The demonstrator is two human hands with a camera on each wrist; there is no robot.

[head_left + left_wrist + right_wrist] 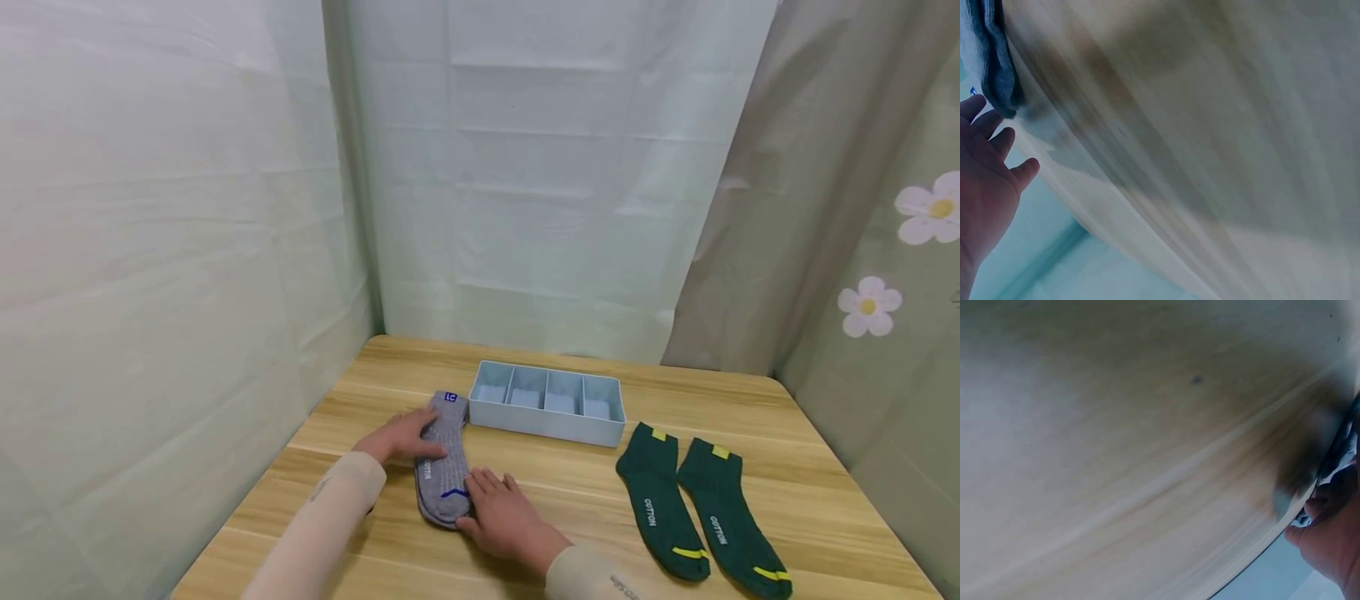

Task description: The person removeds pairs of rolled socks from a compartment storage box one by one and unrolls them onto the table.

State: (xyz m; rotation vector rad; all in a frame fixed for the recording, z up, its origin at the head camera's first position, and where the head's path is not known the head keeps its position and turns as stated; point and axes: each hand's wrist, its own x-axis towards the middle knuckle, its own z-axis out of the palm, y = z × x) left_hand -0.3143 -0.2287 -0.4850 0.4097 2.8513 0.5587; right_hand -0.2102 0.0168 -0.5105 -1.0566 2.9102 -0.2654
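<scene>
A pair of grey socks (450,442), one laid over the other, lies on the table with a blue LC label at the cuff and a blue stripe at the toe. My left hand (403,435) rests at its left edge, fingers extended over the upper part. On the opposite side, my right hand (506,517) touches the toe end with its fingers fairly straight. The left wrist view has the left hand's spread fingers (1002,142) beside the sock fabric (997,62). At the right wrist view's edge, the right hand (1335,537) is partly cut off.
Behind the grey socks stands a light blue box (547,423) with several compartments. Two dark green socks, a left one (660,492) and a right one (723,500), lie side by side at the right. Pale curtains (540,183) surround the wooden table (405,358).
</scene>
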